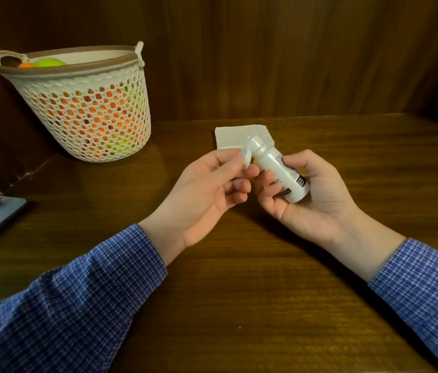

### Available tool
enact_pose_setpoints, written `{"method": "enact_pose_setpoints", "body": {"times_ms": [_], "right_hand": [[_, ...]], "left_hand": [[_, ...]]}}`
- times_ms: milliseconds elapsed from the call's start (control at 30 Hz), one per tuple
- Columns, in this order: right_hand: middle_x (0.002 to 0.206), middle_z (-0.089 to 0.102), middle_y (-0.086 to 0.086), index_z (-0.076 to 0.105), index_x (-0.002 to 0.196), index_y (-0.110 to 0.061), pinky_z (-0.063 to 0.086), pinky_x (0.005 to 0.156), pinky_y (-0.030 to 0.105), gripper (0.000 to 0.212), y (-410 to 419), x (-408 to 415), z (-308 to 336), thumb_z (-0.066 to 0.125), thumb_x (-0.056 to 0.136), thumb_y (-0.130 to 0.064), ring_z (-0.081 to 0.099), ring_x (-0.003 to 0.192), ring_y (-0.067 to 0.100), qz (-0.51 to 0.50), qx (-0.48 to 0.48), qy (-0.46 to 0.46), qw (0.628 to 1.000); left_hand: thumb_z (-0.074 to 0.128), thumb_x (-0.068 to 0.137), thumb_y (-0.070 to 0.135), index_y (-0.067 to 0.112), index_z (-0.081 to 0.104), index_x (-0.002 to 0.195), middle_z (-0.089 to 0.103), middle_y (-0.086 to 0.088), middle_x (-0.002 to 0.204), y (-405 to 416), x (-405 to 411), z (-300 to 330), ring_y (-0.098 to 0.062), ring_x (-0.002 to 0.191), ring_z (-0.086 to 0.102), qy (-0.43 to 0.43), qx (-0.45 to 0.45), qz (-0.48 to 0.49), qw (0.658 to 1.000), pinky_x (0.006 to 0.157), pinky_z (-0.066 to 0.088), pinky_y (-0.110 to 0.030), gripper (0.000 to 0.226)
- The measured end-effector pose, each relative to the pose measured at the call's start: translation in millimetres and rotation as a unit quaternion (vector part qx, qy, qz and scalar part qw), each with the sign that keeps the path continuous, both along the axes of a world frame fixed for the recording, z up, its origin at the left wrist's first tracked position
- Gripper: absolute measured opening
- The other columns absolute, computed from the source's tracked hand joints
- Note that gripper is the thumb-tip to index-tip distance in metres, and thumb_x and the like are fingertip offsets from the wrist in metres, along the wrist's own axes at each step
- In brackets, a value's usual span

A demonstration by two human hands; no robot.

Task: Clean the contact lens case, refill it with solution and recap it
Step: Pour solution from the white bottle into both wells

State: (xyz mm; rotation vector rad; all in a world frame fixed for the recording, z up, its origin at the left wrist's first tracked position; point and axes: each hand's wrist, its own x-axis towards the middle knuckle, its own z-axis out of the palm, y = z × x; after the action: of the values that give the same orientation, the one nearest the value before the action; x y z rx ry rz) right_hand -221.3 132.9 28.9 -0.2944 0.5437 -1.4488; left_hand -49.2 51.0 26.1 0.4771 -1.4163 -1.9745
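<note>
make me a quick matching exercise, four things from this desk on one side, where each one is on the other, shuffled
1. solution bottle
2. small white case piece
3. tissue
4. basket

a. flat on the desk behind the hands
b. pinched in the left hand
c. far left, holding orange and green balls
d. gripped in the right hand, tilted

Pairs: 1-d, 2-b, 3-a, 4-c

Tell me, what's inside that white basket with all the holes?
The basket holds orange and yellow-green round things. One green and one orange peek over the rim, and more show through the holes. What they are, and what lies at the bottom, is hidden.
</note>
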Motion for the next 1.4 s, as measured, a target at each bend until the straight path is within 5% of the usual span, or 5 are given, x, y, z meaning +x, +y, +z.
{"method": "enact_pose_setpoints", "body": {"times_ms": [267, 433, 533, 700, 1400], "right_hand": [[0.099, 0.068, 0.015, 0.055, 0.136, -0.008, 0.049, 0.05, 0.018, 0.061, -5, -5, -1, 0.073, 0.078, -0.009, 0.058, 0.059, 0.008, -0.042, -0.003, -0.009, 0.999], [0.1, 0.07, 0.018, 0.059, 0.13, -0.01, 0.044, 0.05, 0.018, 0.058, -13, -18, -3, 0.078, 0.077, -0.004, 0.051, 0.057, 0.007, -0.086, 0.018, -0.044, 0.995], [0.094, 0.07, 0.018, 0.058, 0.129, -0.011, 0.045, 0.057, 0.019, 0.053, -21, -22, -9, 0.078, 0.08, -0.011, 0.052, 0.064, 0.01, -0.069, 0.037, -0.066, 0.995], [0.097, 0.077, 0.019, 0.058, 0.124, -0.014, 0.053, 0.067, 0.02, 0.045, -48, -26, -12, 0.075, 0.083, -0.024, 0.063, 0.073, 0.015, -0.079, 0.062, 0.026, 0.995], [0.066, 0.072, -0.007, 0.064, 0.098, -0.019, 0.041, 0.044, 0.022, 0.02, -75, -12, -22, 0.07, 0.093, -0.037, 0.054, 0.046, 0.009, -0.164, 0.006, 0.48, 0.862]], "left_hand": [[0.057, 0.099, 0.036, 0.019, 0.067, 0.116, 0.077, -0.001, 0.094, -5, 3, 4, -0.017, 0.081, 0.069, -0.065, -0.066, 0.091, 0.991, 0.068, 0.057, -0.026, 0.026], [0.066, 0.096, 0.015, 0.032, 0.065, 0.105, 0.065, 0.011, 0.085, -20, 22, -15, -0.002, 0.073, 0.061, -0.239, -0.36, 0.238, 0.87, 0.063, 0.054, -0.017, 0.019], [0.076, 0.088, 0.017, 0.034, 0.061, 0.114, 0.06, 0.016, 0.093, -25, 27, -23, -0.009, 0.084, 0.059, -0.29, -0.439, 0.21, 0.824, 0.072, 0.054, -0.026, 0.034], [0.076, 0.086, 0.033, 0.031, 0.055, 0.128, 0.055, 0.022, 0.098, -27, 20, -25, -0.002, 0.089, 0.055, -0.329, -0.502, 0.189, 0.777, 0.072, 0.041, -0.012, 0.046], [0.077, 0.088, 0.033, 0.027, 0.051, 0.129, 0.064, 0.013, 0.089, -33, 14, -29, -0.01, 0.07, 0.063, -0.367, -0.496, 0.173, 0.768, 0.06, 0.053, -0.02, 0.049]]}}
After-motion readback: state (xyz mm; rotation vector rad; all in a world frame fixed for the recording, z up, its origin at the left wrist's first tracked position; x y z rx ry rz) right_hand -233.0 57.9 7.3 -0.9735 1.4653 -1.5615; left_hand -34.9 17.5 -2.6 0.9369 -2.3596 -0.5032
